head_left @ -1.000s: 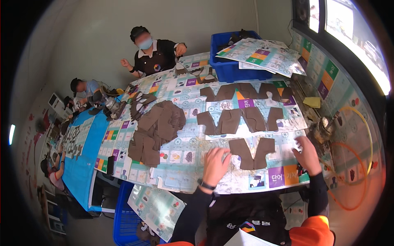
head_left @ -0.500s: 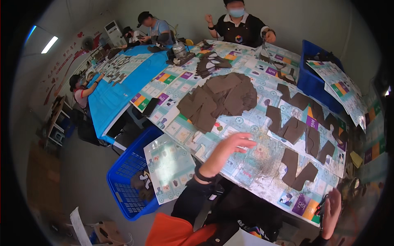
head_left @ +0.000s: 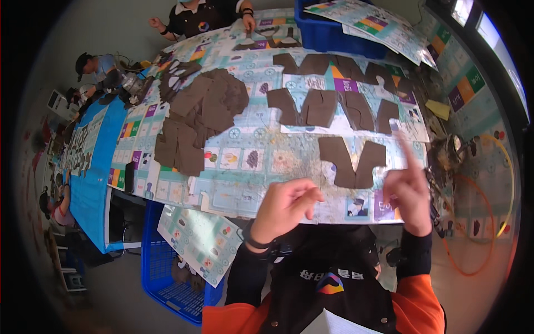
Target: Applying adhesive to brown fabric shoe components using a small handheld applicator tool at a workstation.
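My left hand (head_left: 285,207) hovers over the table's near edge, its fingers loosely bent, with nothing visible in it. To the right is my right hand (head_left: 409,195), its index finger stretched forward and the others curled; it looks a little blurred and nothing shows in it. Between and beyond both hands lies a brown V-shaped cut piece (head_left: 356,173), apart from them. Farther back, more flat brown pieces (head_left: 320,108) lie in rows on a printed sheet. A large heap of brown pieces (head_left: 219,106) is on the left of the table.
A blue basket (head_left: 153,273) with a printed board (head_left: 194,239) across it stands below the table's left side. Opposite, a person's hand (head_left: 248,22) is near brown pieces. A blue crate (head_left: 339,39) holds boards at the back. Hoses (head_left: 492,245) hang at right.
The view has turned to the right. My right hand has risen from the table's right corner to beside the V-shaped piece. My left hand's fingers have bent more.
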`<state>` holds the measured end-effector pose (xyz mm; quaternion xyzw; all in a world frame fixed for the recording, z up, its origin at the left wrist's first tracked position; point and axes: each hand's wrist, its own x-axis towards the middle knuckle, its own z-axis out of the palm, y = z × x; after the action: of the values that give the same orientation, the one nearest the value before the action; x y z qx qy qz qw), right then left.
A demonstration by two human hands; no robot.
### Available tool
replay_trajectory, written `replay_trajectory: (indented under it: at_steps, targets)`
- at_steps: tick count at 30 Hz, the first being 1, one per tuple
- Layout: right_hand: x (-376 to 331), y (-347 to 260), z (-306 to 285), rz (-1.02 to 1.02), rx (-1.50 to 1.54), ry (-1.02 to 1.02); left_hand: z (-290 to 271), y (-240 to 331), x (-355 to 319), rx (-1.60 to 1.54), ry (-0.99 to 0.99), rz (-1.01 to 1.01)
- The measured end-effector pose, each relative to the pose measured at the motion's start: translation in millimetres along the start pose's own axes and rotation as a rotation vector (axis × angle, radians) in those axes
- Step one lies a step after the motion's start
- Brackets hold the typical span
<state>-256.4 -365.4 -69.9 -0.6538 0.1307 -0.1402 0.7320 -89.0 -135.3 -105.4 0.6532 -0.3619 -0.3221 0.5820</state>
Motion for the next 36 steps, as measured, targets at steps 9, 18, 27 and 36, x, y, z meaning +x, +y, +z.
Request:
replay_trajectory:
  at_steps: [9,18,27,36]
  targets:
    - [-32.8,18.0,-7.6,-0.203,0.443,-0.333,22.6,-53.0,-10.4,-0.037,0.4,0.004]
    - [-58.3,42.1,-112.7,0.036,-1.518,0.207,17.0,-93.5,-15.5,0.714,0.768,0.281]
    - [-52.4,68.7,-141.7,0.162,-1.508,0.162,12.9,-108.9,-13.9,0.754,0.792,0.308]
    - [-14.0,3.5,-89.6,0.202,-0.811,0.104,14.5,-110.0,-9.0,0.707,0.706,0.311]
